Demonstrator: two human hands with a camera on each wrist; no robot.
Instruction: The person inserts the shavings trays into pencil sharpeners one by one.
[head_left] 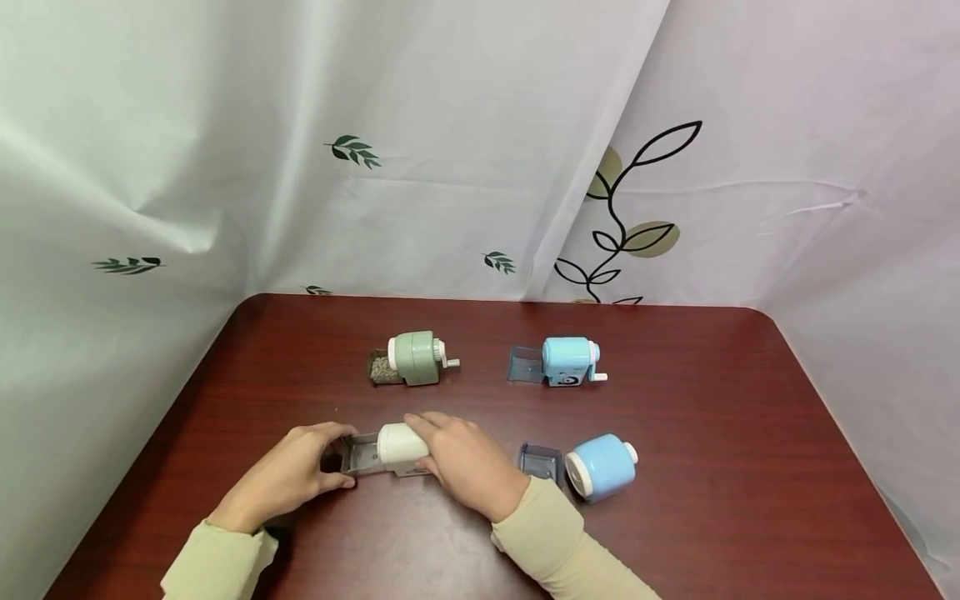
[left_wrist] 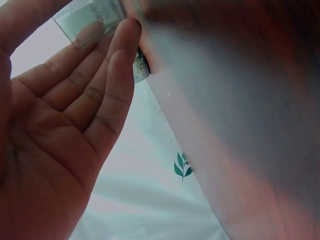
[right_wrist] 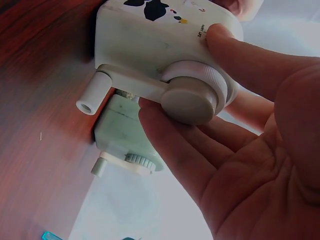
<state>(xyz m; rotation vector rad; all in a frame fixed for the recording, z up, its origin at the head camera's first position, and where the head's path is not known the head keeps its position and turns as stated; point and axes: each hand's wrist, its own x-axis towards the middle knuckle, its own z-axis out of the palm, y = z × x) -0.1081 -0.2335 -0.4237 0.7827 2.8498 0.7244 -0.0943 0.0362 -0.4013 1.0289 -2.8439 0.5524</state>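
A white hand-crank pencil sharpener (head_left: 401, 446) lies on the dark red table (head_left: 712, 400) near its front. My right hand (head_left: 431, 433) grips the sharpener's body from the right. In the right wrist view the thumb lies on the top of the white sharpener (right_wrist: 150, 45) and the fingers (right_wrist: 165, 130) curl under its round knob (right_wrist: 192, 97) and crank (right_wrist: 92, 97). My left hand (head_left: 347, 456) pinches the clear drawer (head_left: 363, 457) that sticks out of the sharpener's left end. In the left wrist view the fingertips (left_wrist: 125, 35) touch that drawer (left_wrist: 90, 17).
At the back stand a green sharpener (head_left: 415, 358) with a drawer of shavings (head_left: 382, 369) and a light-blue sharpener (head_left: 567, 362) with its drawer (head_left: 523, 365) out. A blue sharpener (head_left: 602, 467) and a loose drawer (head_left: 542, 461) lie beside my right sleeve. White leaf-print curtains surround the table.
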